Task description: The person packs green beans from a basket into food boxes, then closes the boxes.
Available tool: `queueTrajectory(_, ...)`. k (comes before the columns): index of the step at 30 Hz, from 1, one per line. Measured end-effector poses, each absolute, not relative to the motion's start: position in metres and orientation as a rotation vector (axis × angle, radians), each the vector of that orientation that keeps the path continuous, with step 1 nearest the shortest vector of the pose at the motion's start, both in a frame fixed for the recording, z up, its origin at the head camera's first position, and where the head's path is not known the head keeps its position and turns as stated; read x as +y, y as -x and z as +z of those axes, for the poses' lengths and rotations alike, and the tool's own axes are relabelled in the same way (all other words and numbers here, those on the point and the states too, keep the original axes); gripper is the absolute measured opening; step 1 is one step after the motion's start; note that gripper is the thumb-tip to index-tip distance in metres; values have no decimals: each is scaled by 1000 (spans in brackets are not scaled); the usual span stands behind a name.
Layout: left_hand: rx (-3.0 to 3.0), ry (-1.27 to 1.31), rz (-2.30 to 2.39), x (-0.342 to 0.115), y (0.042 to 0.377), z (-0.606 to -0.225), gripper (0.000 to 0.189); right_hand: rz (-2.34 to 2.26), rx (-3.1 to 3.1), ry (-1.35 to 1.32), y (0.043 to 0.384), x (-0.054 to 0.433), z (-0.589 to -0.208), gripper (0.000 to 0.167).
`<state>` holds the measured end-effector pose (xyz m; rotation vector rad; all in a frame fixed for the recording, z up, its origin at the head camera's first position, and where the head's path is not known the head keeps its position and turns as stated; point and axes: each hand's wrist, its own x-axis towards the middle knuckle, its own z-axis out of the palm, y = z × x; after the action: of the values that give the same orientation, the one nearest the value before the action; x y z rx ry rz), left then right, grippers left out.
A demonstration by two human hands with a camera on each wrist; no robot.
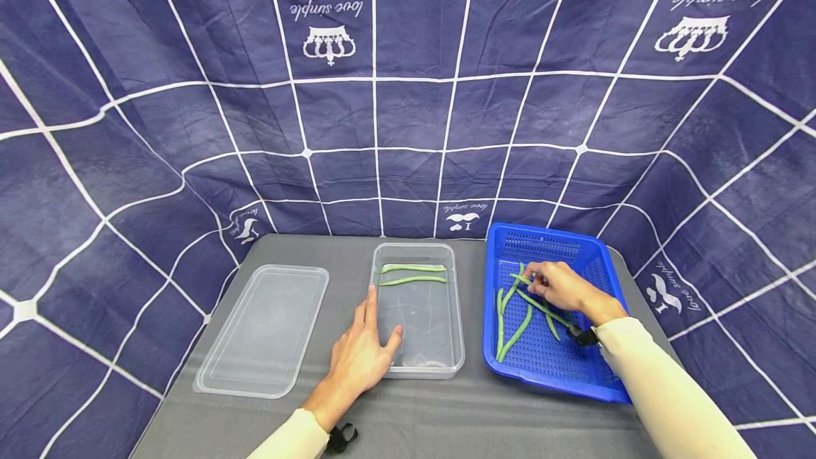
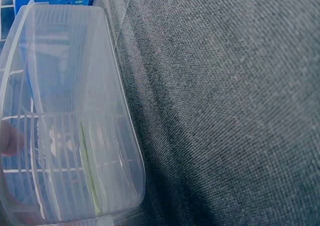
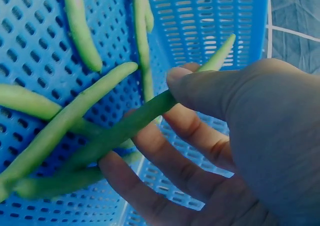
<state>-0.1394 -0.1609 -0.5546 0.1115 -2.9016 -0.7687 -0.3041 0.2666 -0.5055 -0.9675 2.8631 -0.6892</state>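
Inside the blue basket (image 1: 489,317), my right hand (image 1: 556,285) pinches a green bean (image 3: 157,106) between thumb and fingertips. Several more green beans (image 1: 518,333) lie on the basket's perforated floor, some crossing under the held one in the right wrist view. My left hand (image 1: 360,354) is at the near left side of a clear plastic container (image 1: 457,324), its fingers stretched along the side wall and its thumb over the rim. Two green beans (image 1: 414,280) lie side by side across the container's far end. Only a fingertip (image 2: 11,138) of the left hand shows clearly through the plastic in the left wrist view.
A translucent flat lid (image 1: 264,331) lies on the grey cloth-covered table (image 1: 414,416), left of the container. The basket stands at the right, a small gap away from the container. A blue patterned curtain (image 1: 414,112) encloses the back and both sides.
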Motion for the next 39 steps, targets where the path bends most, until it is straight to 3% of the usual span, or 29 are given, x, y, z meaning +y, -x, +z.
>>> queueTrajectory(19,-2907,-113,-774,-160,138,-555,101,-764,2900,985,301,250,-493,14)
queueTrajectory(30,-2898,-109,-763,-160,139,-555,101,-711,2905,1051,299,248,-488,29)
queueTrajectory(39,-2895,-113,-802,-160,139,-554,102,-739,2963,1154,295,236,-477,28)
